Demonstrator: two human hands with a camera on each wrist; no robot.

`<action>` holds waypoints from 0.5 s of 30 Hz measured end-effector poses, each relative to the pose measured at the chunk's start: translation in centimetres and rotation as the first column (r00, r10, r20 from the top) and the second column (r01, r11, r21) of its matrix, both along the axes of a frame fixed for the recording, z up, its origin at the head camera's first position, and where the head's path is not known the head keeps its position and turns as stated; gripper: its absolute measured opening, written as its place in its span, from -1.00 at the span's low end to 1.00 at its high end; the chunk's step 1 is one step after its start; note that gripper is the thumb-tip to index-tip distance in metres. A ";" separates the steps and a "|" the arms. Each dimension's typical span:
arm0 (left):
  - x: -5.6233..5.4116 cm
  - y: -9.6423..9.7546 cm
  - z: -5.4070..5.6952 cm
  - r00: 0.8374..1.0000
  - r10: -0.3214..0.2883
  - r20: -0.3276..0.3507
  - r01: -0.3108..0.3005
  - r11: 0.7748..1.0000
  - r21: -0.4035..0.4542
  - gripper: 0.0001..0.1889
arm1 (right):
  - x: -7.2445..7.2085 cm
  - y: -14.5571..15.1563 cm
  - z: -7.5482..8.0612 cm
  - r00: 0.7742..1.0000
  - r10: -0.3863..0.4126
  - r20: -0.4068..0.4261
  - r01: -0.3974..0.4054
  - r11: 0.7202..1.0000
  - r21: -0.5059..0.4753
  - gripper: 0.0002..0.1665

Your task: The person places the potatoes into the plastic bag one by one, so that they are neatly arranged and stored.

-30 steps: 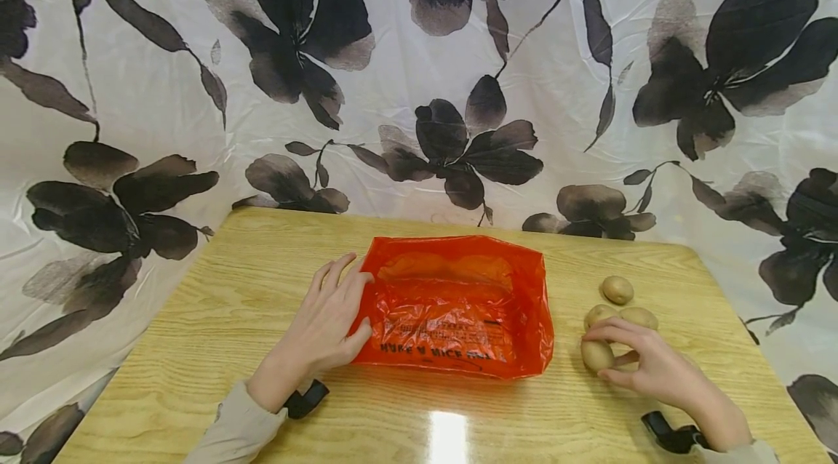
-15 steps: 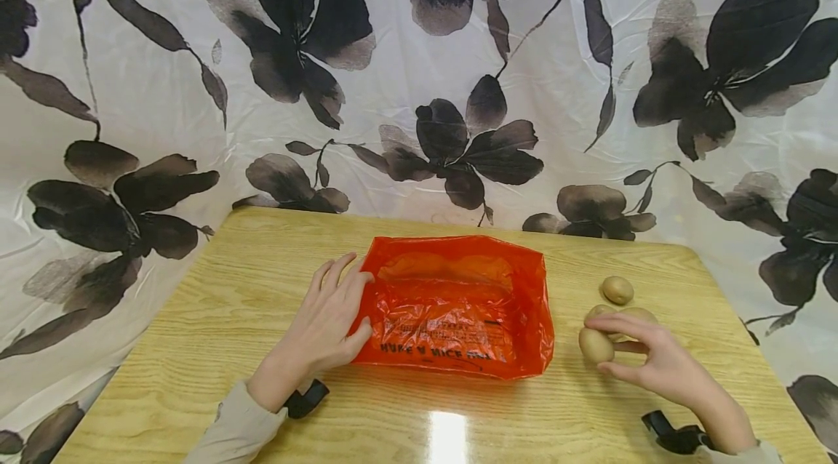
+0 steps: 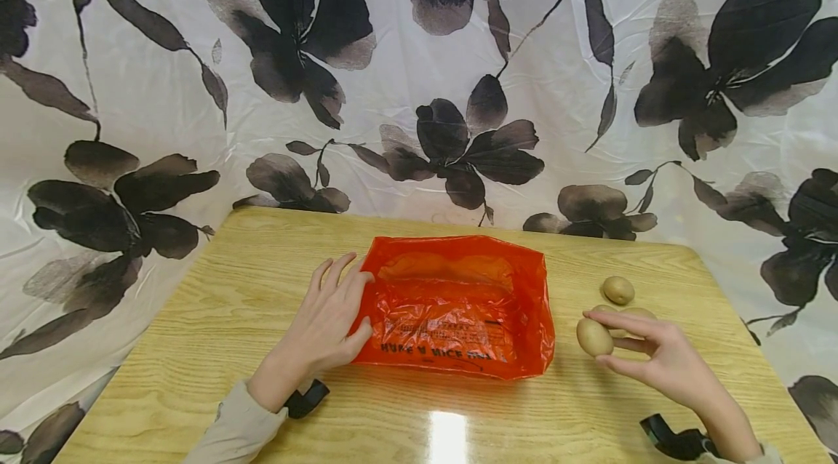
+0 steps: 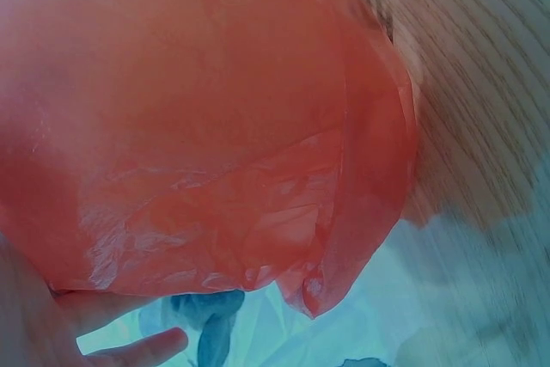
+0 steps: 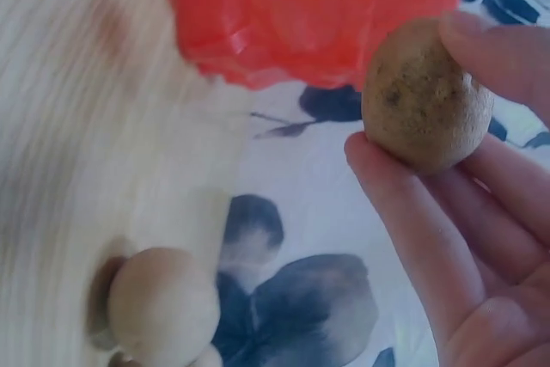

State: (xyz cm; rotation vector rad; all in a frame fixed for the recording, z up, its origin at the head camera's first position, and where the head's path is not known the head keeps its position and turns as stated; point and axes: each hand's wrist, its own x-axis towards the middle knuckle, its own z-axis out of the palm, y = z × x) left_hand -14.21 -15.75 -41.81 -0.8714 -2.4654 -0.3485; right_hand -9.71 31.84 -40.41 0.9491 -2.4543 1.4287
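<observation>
A red plastic bag (image 3: 452, 311) lies with its mouth open in the middle of the wooden table, its black lettering upside down. My left hand (image 3: 327, 318) holds its left edge, the thumb and a fingertip over the rim; other fingers extend free in the left wrist view. To the right of the bag, my right hand (image 3: 668, 358) pinches a potato (image 3: 594, 337) between thumb and fingertips, raised off the table. Dark specks mark that potato (image 5: 425, 96) in the right wrist view. Behind it sit more potatoes, one apart (image 3: 618, 290) and others partly hidden by the hand.
The wooden table (image 3: 262, 268) has rounded far corners. A white curtain (image 3: 393, 71) with dark flowers hangs behind and beside it. Black wrist cameras are strapped below both hands. Light glares off the table's near edge.
My right hand has lifted the potato off the table and slightly away from the other potatoes. The left hand and the bag have stayed in place.
</observation>
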 end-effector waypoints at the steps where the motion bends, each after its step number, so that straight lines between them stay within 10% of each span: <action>1: 0.0 0.0 0.0 1.000 0.001 0.000 -0.001 1.000 -0.001 -0.51 | 0.0 -0.1 0.2 1.000 -0.005 -0.002 0.005 1.000 -0.003 -0.25; 15: 0.1 0.0 0.1 1.000 0.003 0.001 -0.003 1.000 -0.001 -0.51 | 0.5 -2.0 2.0 0.990 -0.128 -0.064 0.130 0.991 0.035 -0.29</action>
